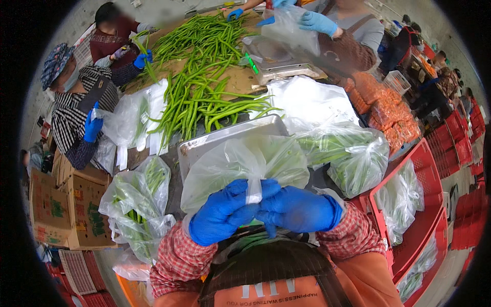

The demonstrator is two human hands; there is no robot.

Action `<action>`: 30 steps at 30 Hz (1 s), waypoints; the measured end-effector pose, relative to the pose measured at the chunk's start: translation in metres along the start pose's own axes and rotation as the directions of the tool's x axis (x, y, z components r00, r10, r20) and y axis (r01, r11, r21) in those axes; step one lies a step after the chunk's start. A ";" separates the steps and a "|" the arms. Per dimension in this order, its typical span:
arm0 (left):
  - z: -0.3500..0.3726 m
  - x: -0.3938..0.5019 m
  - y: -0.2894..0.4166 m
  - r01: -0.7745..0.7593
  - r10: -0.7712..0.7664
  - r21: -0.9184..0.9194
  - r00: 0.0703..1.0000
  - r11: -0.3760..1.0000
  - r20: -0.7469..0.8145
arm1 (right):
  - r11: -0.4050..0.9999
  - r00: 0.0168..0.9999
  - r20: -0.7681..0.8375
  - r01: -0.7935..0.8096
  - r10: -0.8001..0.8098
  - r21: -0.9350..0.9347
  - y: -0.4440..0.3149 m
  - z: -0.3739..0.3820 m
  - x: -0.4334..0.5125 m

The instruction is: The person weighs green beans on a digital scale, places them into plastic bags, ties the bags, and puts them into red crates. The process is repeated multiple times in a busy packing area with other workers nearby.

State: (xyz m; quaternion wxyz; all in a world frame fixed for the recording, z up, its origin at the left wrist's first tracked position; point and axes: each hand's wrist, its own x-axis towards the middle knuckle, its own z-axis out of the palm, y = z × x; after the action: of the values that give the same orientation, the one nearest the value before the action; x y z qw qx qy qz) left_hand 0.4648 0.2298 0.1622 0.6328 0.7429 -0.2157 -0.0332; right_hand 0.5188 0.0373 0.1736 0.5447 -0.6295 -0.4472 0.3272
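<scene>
Both my hands wear blue gloves and meet at the gathered neck of a clear plastic bag (pixel 222 169). My left hand (pixel 224 213) pinches the twisted neck from the left. My right hand (pixel 301 210) closes on it from the right, its fingers against the left hand's. The bag's puffed body rests against a metal tray (pixel 232 132); a pale green tint shows through the plastic. Beyond the tray, long thin green vegetables (pixel 199 92), beans or peppers, lie heaped on the table.
Filled bags lie left (pixel 134 207) and right (pixel 345 153). A red crate (pixel 416 203) with bags stands at my right. White plastic bags (pixel 310 99), a scale (pixel 284 57) and orange packs (pixel 383 103) lie farther off. Several gloved co-workers surround the table.
</scene>
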 end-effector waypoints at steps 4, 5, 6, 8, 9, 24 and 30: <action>-0.011 -0.017 -0.017 -0.224 0.102 0.890 0.975 0.398 0.199 | 0.992 0.890 -0.454 0.094 -0.044 0.088 0.035 -0.039 0.004; -0.015 -0.022 -0.022 -0.317 0.094 0.938 0.947 0.138 0.306 | 0.949 0.823 -0.548 0.036 0.149 0.313 0.044 -0.048 0.001; -0.014 -0.026 -0.026 -0.372 0.101 0.913 0.928 0.167 0.359 | 0.868 0.820 -0.523 0.070 0.231 0.492 0.050 -0.057 -0.002; -0.020 -0.035 -0.029 -0.290 0.073 0.913 0.957 0.286 0.281 | 0.673 0.826 -0.469 0.157 0.312 0.723 0.060 -0.059 -0.002; -0.023 -0.038 -0.030 -0.225 0.047 0.889 0.973 0.399 0.226 | 0.854 0.808 -0.553 0.129 0.204 0.503 0.061 -0.051 -0.004; 0.040 0.021 0.051 -0.205 0.711 0.813 0.627 0.545 -0.318 | 0.836 0.343 -0.790 -0.028 -0.507 -0.549 -0.017 -0.037 -0.099; 0.149 0.051 0.043 -0.036 0.263 0.568 0.909 0.822 -0.323 | 0.950 -0.015 -0.952 0.068 -0.306 -0.306 -0.085 -0.060 -0.304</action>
State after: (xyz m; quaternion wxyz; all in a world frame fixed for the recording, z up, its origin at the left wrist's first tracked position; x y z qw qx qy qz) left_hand 0.4515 0.0690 0.1850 0.4226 0.8649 -0.1456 0.2284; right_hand 0.4381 -0.2655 0.2460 0.6828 -0.6536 -0.0426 -0.3237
